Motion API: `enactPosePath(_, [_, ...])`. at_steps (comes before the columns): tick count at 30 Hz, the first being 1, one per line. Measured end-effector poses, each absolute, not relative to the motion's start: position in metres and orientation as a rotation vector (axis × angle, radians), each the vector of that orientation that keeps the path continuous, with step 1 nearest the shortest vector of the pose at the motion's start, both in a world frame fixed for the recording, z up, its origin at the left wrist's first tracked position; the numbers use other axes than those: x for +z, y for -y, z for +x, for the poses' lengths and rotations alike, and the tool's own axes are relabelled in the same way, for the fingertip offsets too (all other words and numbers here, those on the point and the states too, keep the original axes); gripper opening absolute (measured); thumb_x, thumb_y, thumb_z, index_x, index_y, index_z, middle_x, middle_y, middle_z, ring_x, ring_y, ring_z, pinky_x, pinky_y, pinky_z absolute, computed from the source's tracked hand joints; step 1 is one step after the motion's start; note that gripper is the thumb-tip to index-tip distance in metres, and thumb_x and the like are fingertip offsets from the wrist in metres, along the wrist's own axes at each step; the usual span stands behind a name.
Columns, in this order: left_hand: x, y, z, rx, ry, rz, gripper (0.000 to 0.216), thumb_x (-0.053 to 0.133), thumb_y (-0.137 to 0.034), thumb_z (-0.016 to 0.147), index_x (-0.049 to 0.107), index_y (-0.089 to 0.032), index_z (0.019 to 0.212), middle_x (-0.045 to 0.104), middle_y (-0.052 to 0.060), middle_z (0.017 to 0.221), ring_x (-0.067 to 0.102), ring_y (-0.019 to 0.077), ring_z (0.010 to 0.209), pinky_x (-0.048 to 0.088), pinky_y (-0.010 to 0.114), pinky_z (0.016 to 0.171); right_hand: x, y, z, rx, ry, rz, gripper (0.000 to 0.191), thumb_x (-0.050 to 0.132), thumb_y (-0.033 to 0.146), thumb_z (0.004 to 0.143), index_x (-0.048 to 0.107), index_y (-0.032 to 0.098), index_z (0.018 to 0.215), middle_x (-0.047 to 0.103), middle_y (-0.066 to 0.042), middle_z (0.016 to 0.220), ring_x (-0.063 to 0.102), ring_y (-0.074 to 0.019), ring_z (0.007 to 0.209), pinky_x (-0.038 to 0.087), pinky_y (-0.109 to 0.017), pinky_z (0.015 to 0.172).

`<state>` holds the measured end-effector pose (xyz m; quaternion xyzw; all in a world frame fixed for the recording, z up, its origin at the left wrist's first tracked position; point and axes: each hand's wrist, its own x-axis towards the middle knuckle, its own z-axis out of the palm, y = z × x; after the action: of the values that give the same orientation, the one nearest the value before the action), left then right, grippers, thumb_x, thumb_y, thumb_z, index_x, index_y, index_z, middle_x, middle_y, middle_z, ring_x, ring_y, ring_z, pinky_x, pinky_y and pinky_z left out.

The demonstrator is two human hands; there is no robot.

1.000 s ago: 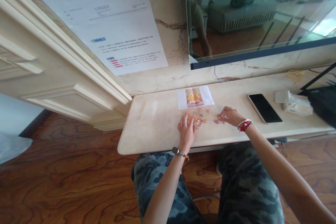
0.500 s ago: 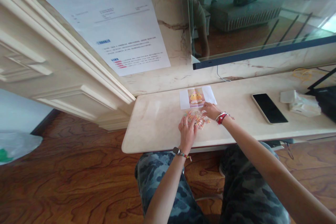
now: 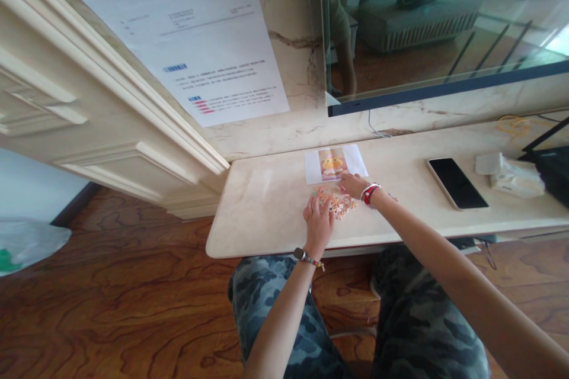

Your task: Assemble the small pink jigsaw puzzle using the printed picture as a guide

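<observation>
A heap of small pink, orange and white pieces point(image 3: 341, 204), which look like jigsaw pieces, lies on the pale stone ledge point(image 3: 255, 207). My left hand point(image 3: 317, 219) rests at the heap's left side, fingers apart and touching its edge. At the back right of the heap, my right hand point(image 3: 353, 185) reaches in with its fingers slightly bent and apart. No piece can be made out in either hand. Just behind the heap lies a white sheet point(image 3: 313, 170) printed with a picture of a yellow toy figure; my right fingertips are by its front edge.
On the right of the ledge lie a black-screened phone point(image 3: 457, 182) and a white packet, probably tissues point(image 3: 518, 177). A television point(image 3: 427, 23) hangs above. A printed paper point(image 3: 231, 71) is on the wall, and a panelled cabinet point(image 3: 120, 130) stands at left.
My right hand has shifted slightly, its fingers drawn a little closer over the back of the heap. My left hand has barely moved.
</observation>
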<state>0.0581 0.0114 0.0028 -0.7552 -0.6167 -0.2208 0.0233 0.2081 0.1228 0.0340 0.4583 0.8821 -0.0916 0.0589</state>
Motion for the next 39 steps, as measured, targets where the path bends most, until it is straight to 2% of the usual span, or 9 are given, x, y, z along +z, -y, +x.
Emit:
enactPosePath(6, [0.005, -0.011, 0.059, -0.686, 1.916, -2.341, 0.040, 0.041, -0.023, 0.080, 0.042, -0.026, 0.120, 0.034, 0.007, 0.130, 0.027, 0.0256, 0.121, 0.031, 0.044, 0.094, 0.037, -0.120, 0.209, -0.265, -2.689, 1.353, 0.018, 0.043, 0.016, 0.080, 0.058, 0.014, 0.090, 0.049, -0.014, 0.108, 0.038, -0.0208, 0.104, 0.036, -0.030, 0.078])
enactPosePath(13, [0.008, -0.010, 0.060, -0.621, 1.931, -2.336, 0.041, 0.040, -0.022, 0.080, 0.040, -0.026, 0.121, 0.034, 0.006, 0.131, 0.025, 0.0253, 0.122, 0.030, 0.044, 0.095, 0.042, -0.113, 0.205, -0.236, -2.671, 1.340, 0.022, 0.036, 0.013, 0.084, 0.054, 0.006, 0.093, 0.048, -0.017, 0.109, 0.041, -0.0182, 0.102, 0.034, -0.028, 0.082])
enactPosePath(18, [0.008, -0.010, 0.059, -0.633, 1.927, -2.336, 0.039, 0.040, -0.023, 0.080, 0.042, -0.026, 0.120, 0.035, 0.006, 0.131, 0.026, 0.0253, 0.122, 0.032, 0.043, 0.094, 0.046, -0.114, 0.216, -0.235, -2.668, 1.360, 0.019, 0.041, 0.015, 0.081, 0.055, 0.010, 0.092, 0.051, -0.015, 0.104, 0.045, -0.0184, 0.098, 0.037, -0.028, 0.079])
enactPosePath(27, [0.005, -0.012, 0.061, -0.685, 1.916, -2.357, 0.041, 0.043, -0.021, 0.079, 0.042, -0.026, 0.119, 0.032, 0.006, 0.132, 0.025, 0.0256, 0.122, 0.031, 0.045, 0.094, 0.047, -0.117, 0.304, -0.409, -2.584, 1.464, 0.016, 0.051, 0.022, 0.075, 0.064, 0.016, 0.083, 0.056, -0.010, 0.091, 0.053, -0.0181, 0.087, 0.039, -0.026, 0.078])
enactPosePath(33, [0.006, -0.012, 0.064, -0.754, 1.879, -2.375, 0.041, 0.045, -0.021, 0.078, 0.043, -0.024, 0.118, 0.032, 0.008, 0.131, 0.027, 0.0261, 0.121, 0.029, 0.046, 0.095, 0.034, -0.112, 0.303, -0.418, -2.402, 1.613, 0.016, 0.054, 0.025, 0.072, 0.066, 0.016, 0.078, 0.058, -0.010, 0.086, 0.055, -0.0191, 0.082, 0.040, -0.026, 0.072])
enactPosePath(39, [0.007, -0.012, 0.058, -0.741, 1.896, -2.365, 0.043, 0.044, -0.019, 0.078, 0.042, -0.026, 0.120, 0.033, 0.007, 0.130, 0.025, 0.0265, 0.121, 0.029, 0.047, 0.095, 0.031, -0.118, 0.275, -0.390, -2.582, 1.734, 0.022, 0.051, 0.023, 0.075, 0.061, 0.018, 0.094, 0.054, -0.009, 0.095, 0.053, -0.0164, 0.083, 0.039, -0.026, 0.074])
